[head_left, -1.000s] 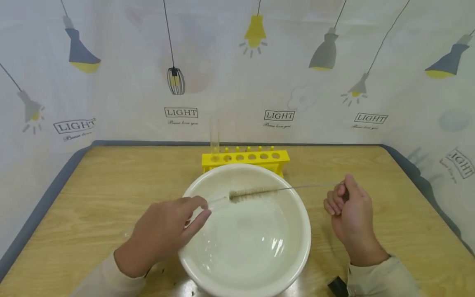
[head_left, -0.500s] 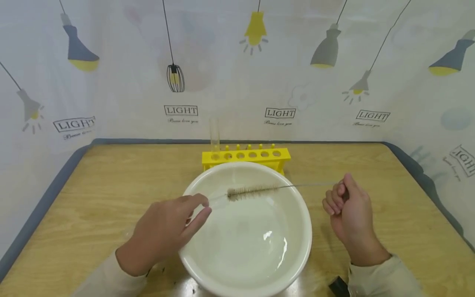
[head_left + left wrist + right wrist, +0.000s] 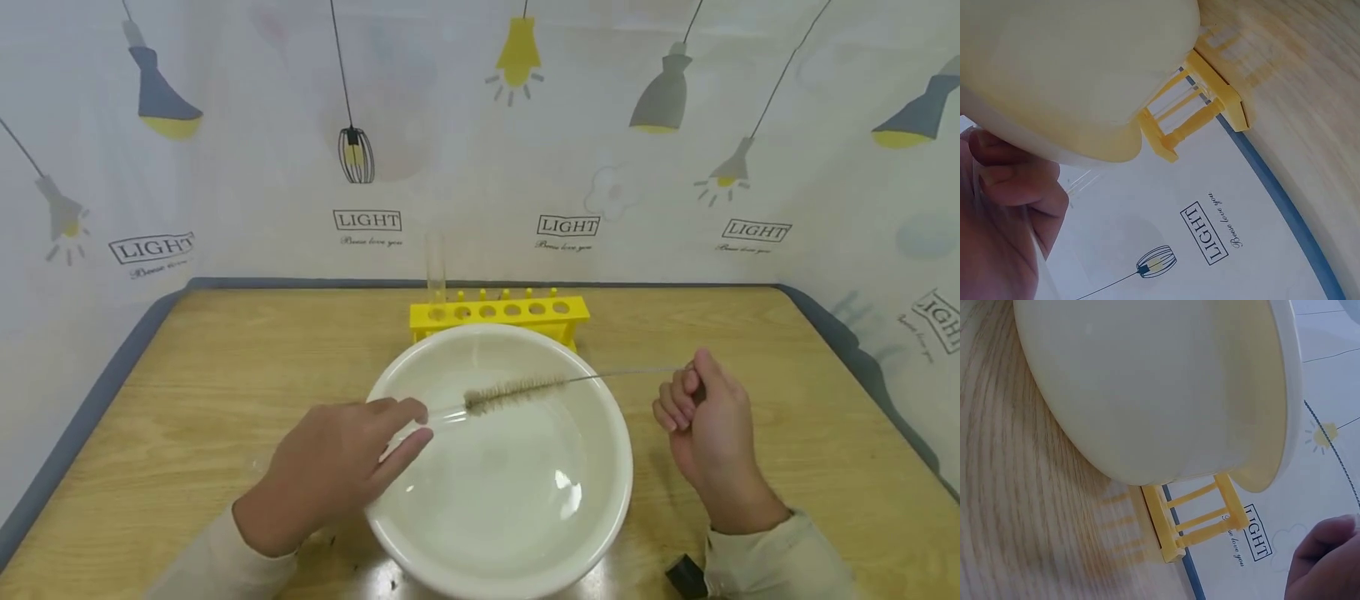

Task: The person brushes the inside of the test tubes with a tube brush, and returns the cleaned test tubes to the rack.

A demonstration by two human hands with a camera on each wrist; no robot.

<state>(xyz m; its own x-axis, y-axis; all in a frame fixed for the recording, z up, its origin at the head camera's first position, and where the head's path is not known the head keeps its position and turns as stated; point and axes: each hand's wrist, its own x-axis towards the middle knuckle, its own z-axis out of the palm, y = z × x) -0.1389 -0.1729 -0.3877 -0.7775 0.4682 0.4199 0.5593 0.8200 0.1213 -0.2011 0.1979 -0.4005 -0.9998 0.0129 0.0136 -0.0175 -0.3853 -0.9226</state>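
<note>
The left hand (image 3: 333,467) pinches a tube (image 3: 450,415); the right hand (image 3: 711,433) grips a brush (image 3: 517,392) by its wire (image 3: 622,373). I'd line the 2 up straight above the bowl (image 3: 627,483).

Your light is soft and a bit gray, with shiny white spots (image 3: 568,492) in your bowl (image 3: 487,525) and on the table (image 3: 187,375).

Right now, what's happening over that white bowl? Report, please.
Left hand holds glass tube. Right hand grips brush by its wire end. Brush tip at tube's mouth, over bowl. Yellow rack behind, not between hands.
</note>
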